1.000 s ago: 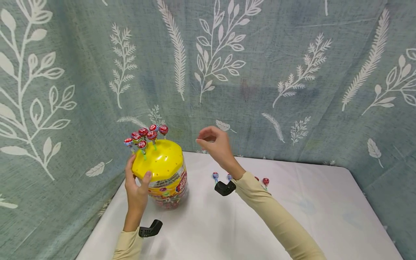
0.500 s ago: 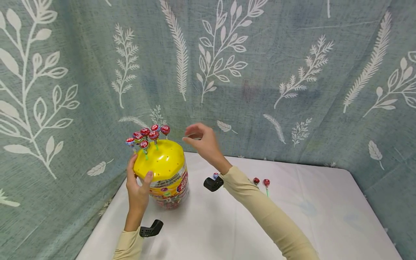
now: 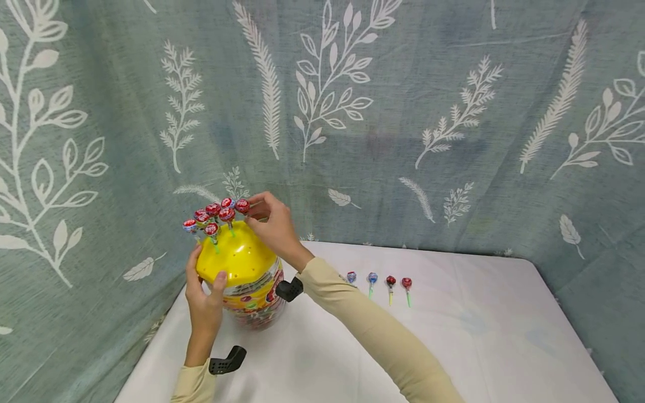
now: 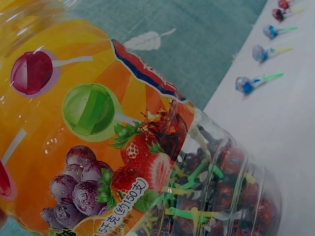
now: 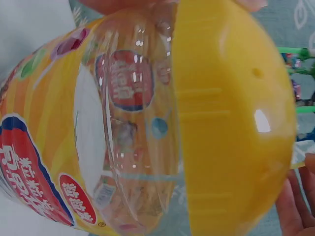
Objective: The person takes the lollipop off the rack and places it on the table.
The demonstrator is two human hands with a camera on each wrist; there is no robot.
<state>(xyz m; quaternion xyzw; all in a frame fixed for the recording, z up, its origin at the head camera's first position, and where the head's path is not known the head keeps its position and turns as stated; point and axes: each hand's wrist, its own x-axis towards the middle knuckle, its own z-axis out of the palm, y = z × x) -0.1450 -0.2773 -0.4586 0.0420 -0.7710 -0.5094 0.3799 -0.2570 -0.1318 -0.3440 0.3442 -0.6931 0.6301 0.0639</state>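
A clear candy jar (image 3: 254, 305) with a yellow domed lid (image 3: 239, 260) stands tilted on the table. Several wrapped lollipops (image 3: 212, 210) stick up from holes in the lid's far left part. My left hand (image 3: 205, 305) grips the lid's left side, thumb at the front and fingers round the edge. At the lid's far edge, my right hand (image 3: 274, 226) pinches the rightmost red lollipop (image 3: 242, 206) just under its head. The right wrist view shows my right fingertips (image 5: 295, 204) beside a yellow stick; the lid hides much of that hand.
Several lollipops (image 3: 391, 281) lie in a row on the white table (image 3: 453, 336), right of the jar; my right sleeve (image 3: 363, 324) partly covers the leftmost. A patterned grey-green curtain (image 3: 322, 112) rises behind and on both sides.
My right hand has moved left from beside the jar to the rightmost lollipop in the lid and taken hold of it. My left hand stays on the lid.
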